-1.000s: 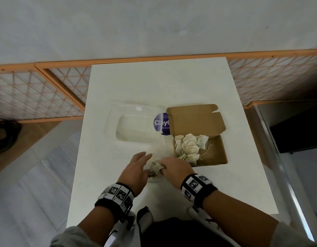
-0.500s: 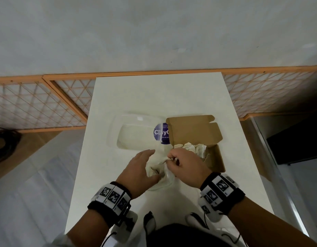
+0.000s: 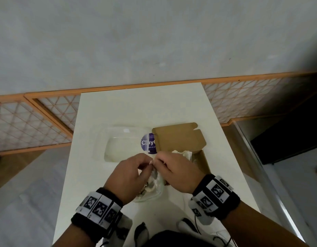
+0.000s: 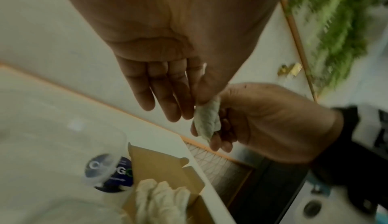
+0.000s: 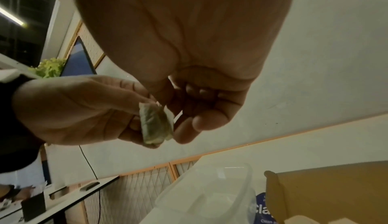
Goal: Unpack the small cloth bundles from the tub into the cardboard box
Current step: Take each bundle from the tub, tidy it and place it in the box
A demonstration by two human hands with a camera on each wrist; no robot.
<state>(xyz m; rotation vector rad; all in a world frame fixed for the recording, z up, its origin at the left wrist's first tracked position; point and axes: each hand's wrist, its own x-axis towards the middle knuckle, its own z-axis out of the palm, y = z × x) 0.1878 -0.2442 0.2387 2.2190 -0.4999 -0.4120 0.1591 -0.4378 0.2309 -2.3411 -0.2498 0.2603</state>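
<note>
Both hands are raised together over the clear round tub [image 3: 155, 195] at the table's near edge. Between them is one small off-white cloth bundle [image 4: 208, 119], also in the right wrist view [image 5: 156, 124]. My left hand [image 3: 147, 163] pinches its top with thumb and forefinger, the other fingers straight. My right hand [image 3: 158, 161] curls its fingers round the bundle. More bundles [image 3: 151, 184] lie in the tub under the hands. The open cardboard box [image 3: 205, 161] stands just right of the hands, with several bundles [image 3: 182, 153] inside.
The box flap [image 3: 179, 138] stands open behind the box. A clear plastic lid [image 3: 122, 143] with a purple label [image 3: 149, 142] lies left of it. The white table [image 3: 140, 107] ends at an orange-framed mesh partition [image 3: 38, 118]. A dark cabinet [image 3: 288, 136] is at the right.
My right hand lifted a bundle out of the tub toward the box. My left hand left the tub's side and came up to pinch the same bundle.
</note>
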